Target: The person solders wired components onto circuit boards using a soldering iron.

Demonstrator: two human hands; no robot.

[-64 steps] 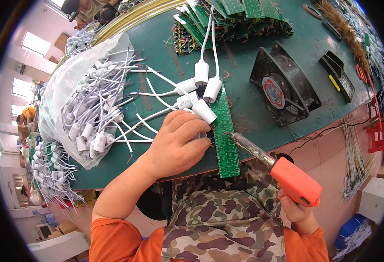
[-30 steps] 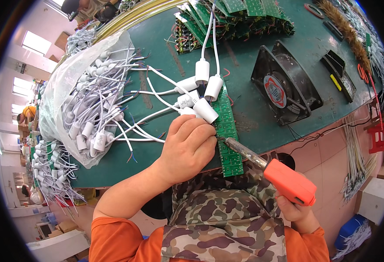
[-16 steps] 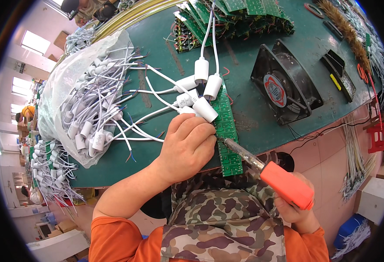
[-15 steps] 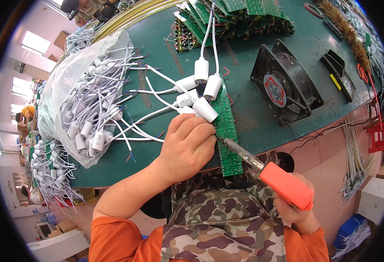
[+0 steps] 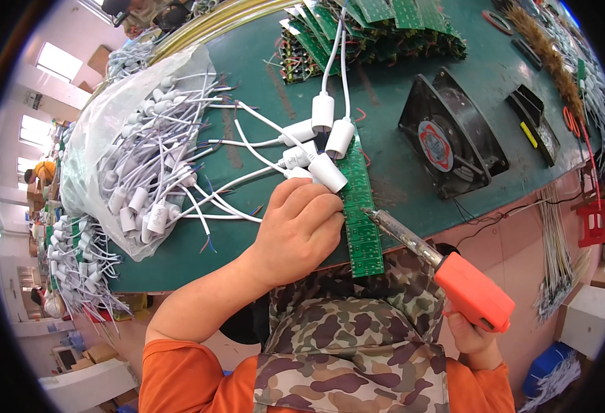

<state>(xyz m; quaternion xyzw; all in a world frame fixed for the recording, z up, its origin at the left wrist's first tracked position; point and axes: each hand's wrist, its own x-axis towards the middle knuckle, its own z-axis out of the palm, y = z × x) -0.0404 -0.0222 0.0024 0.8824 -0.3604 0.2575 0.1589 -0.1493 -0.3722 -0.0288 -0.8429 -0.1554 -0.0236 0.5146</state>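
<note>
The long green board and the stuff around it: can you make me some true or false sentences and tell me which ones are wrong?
1. The right hand holds the orange-handled soldering iron. True.
2. The long green board reaches past the near edge of the table. True.
3. The black fan stands to the left of the long green board. False: the black fan stands to its right.
4. The person's sleeves are blue. False: the sleeves are orange.
5. More green boards lie piled up beyond the left hand. True.
</note>
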